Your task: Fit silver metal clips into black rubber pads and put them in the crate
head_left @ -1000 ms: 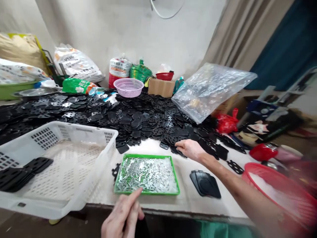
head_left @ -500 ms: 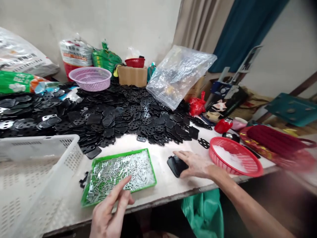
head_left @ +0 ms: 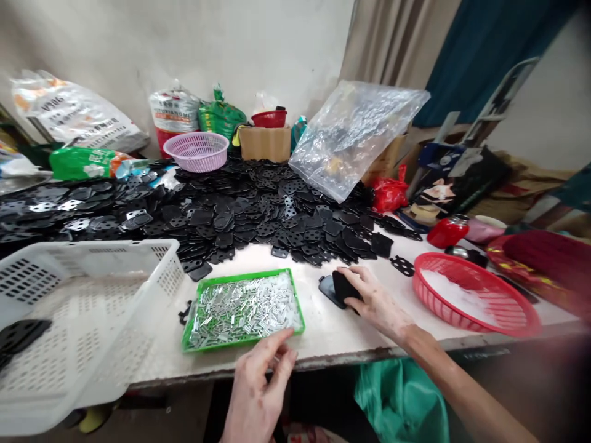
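My right hand [head_left: 376,301] grips a flat black plate [head_left: 345,289] by its edges, thumb at the near side and fingers at the far side. The plate is tilted up over another black plate [head_left: 327,287] that lies on the white tabletop. My left hand [head_left: 265,375] hangs at the table's front edge, by the near right corner of a green tray [head_left: 299,311]. Its thumb and forefinger are apart, and nothing shows between them. Many small silvery metal pins [head_left: 244,307] fill the tray.
A heap of black perforated plates [head_left: 258,215] covers the back of the table. At left stands a white plastic crate [head_left: 106,246] with a few black plates inside. A red basket [head_left: 517,307] with white material sits at right. A purple basket [head_left: 196,163] rests on the heap.
My right hand has gone from spread over the black plates to gripping one and tilting it up. My left hand has moved right, off the tray's middle. The view has turned left.
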Demonstrator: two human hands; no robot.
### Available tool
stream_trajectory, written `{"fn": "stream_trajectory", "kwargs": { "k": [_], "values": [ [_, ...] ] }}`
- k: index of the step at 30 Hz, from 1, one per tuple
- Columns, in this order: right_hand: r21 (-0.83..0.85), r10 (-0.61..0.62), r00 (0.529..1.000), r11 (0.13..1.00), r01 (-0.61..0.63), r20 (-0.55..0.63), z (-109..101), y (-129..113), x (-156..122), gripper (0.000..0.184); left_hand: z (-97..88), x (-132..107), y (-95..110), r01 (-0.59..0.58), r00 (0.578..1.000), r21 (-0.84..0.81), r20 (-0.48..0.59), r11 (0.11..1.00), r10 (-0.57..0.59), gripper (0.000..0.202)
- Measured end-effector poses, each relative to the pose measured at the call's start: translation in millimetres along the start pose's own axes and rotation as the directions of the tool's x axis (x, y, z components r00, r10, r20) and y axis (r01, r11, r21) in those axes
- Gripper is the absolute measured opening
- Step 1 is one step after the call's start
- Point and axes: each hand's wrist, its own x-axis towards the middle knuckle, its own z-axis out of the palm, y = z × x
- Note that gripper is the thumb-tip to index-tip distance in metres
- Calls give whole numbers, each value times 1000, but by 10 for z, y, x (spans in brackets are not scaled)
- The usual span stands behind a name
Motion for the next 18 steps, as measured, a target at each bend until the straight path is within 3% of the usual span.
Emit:
{"fn": "stream_trajectory", "kwargs": {
  "k": [5, 9, 12, 15, 18],
  "values": [
    [204, -174, 978, 959, 196, -117, 66, -592, 81, 61, 250, 129, -29, 71, 997, -181, -8, 981, -74, 39],
    [180, -365, 926, 909, 377, -94, 272, -1075, 104, 67, 266, 186, 12, 152, 983, -343, -44, 927, -177, 52],
    [147, -435, 894, 883, 447, -107, 439, -1255, 115, 68, 191, 188, 2, 202, 951, -423, -133, 883, -281, 50],
    [170, -455, 880, 864, 473, -137, 554, -1363, 94, 64, 126, 165, -115, 243, 883, -479, -251, 844, -397, 45],
    [237, -453, 880, 848, 474, -143, 599, -1436, 58, 64, 98, 164, -269, 141, 865, -615, -305, 776, -399, 40]
  ]
}}
